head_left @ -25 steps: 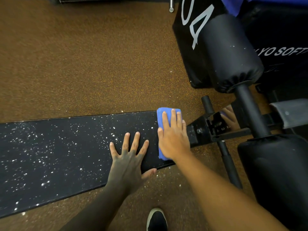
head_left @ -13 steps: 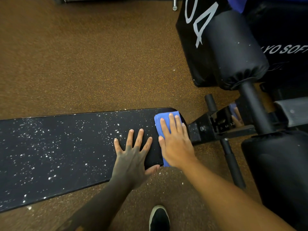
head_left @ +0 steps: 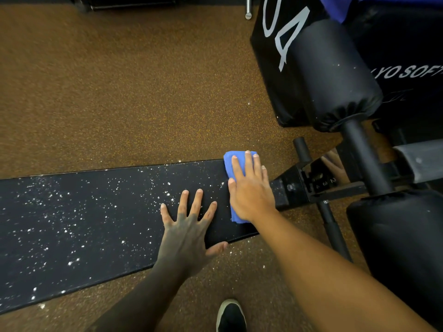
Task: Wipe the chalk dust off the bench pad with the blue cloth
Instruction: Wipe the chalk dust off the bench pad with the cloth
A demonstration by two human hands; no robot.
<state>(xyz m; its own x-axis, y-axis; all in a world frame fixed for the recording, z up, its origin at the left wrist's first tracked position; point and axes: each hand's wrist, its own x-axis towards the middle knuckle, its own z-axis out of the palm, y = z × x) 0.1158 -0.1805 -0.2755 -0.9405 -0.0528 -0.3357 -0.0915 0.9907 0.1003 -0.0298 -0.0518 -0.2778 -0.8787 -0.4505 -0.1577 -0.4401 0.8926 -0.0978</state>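
Observation:
A long black bench pad [head_left: 79,224] runs from the left edge to the middle, speckled with white chalk dust over most of its length. The strip near its right end looks mostly free of specks. My right hand [head_left: 251,190] lies flat on a folded blue cloth [head_left: 230,161] and presses it onto the pad's right end; the cloth's top sticks out past the far edge. My left hand [head_left: 187,231] rests flat on the pad just left of the cloth, fingers spread, thumb over the near edge.
The bench's black metal frame [head_left: 302,185] with an adjuster joins the pad on the right. Black padded rollers [head_left: 335,77] [head_left: 398,248] and a lettered black pad stand at right. Brown speckled rubber floor [head_left: 119,92] surrounds the bench. My shoe [head_left: 231,316] is at bottom centre.
My right hand has slid the blue cloth away from me, across the pad toward its far edge. My left hand stays flat on the pad.

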